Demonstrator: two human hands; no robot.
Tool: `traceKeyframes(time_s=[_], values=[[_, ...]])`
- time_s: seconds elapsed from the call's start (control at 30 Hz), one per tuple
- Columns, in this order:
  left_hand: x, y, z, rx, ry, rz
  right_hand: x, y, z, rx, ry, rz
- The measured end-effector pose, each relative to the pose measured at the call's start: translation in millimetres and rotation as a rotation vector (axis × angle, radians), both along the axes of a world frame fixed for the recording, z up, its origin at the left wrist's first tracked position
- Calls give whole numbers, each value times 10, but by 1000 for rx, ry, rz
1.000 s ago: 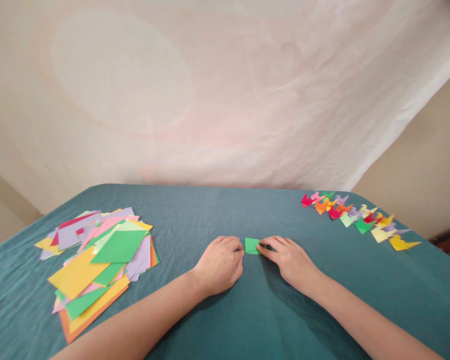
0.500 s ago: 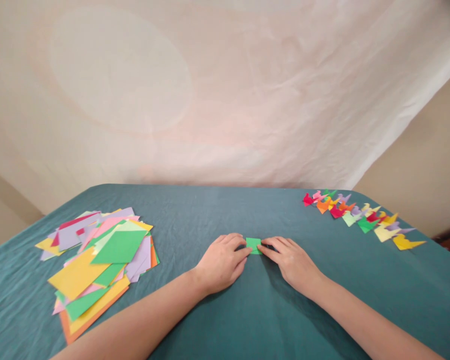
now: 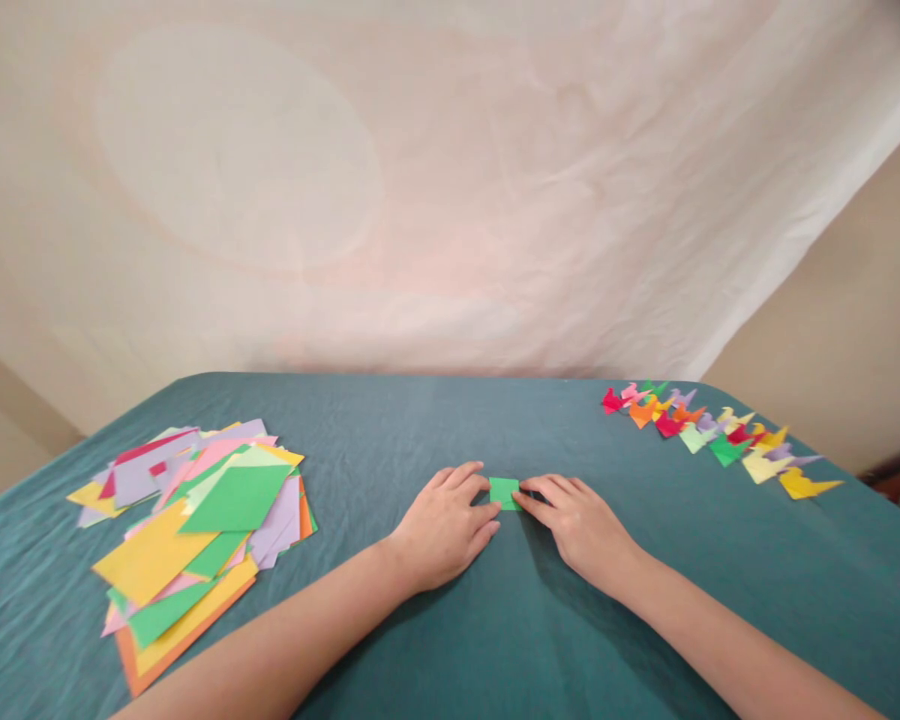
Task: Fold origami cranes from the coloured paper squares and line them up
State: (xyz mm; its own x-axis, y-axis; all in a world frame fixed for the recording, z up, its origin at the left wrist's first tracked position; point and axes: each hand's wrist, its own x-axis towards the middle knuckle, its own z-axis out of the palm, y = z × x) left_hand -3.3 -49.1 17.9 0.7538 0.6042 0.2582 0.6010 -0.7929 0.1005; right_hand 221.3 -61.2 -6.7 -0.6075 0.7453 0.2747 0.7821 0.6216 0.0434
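Observation:
A small folded square of green paper (image 3: 504, 493) lies on the cloth between my two hands. My left hand (image 3: 444, 525) rests at its left side, fingers apart, with one fingertip touching the lower left corner and the thumb lower down, off the paper. At the right edge, my right hand (image 3: 581, 525) has its thumb and fingers closed on the paper; the underside of that grip is hidden.
On the left is a loose pile of coloured paper sheets (image 3: 236, 498), in green, yellow, purple, pink and orange. Rows of small folded paper cranes (image 3: 726, 450) stand at the far right. A teal cloth (image 3: 420, 420) covers the table, with a pale cloth backdrop (image 3: 450, 200) behind it.
My left fingers have lifted and spread slightly, baring more of the green paper's left side. The right hand stays at its edge. The whole view has shifted slightly.

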Motion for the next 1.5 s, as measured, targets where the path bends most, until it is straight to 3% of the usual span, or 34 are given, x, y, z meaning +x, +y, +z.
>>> traceKeyframes(time_s=[0.13,0.33,0.5,0.83,1.03,1.17,1.37,1.5], values=[[-17,2,20,-5,-37,-20,4,-10,-23,6,29,-12],[-86,137,-86,-106,-202,-19,7,-27,-65,8,127,-17],[-105,209,-124,-126,-245,8,10,16,-61,9,329,-208],[-89,212,-119,-161,-220,19,-115,284,-65,-236,449,-298],[-85,221,-123,-175,-218,24,-189,310,-27,-238,360,-307],[-78,210,-108,-180,-223,27,-219,275,-44,-288,483,-354],[-88,192,-128,-220,-376,94,-266,220,-42,-564,947,-165],[-95,195,-147,-300,-464,137,-271,204,5,-627,1003,-119]])
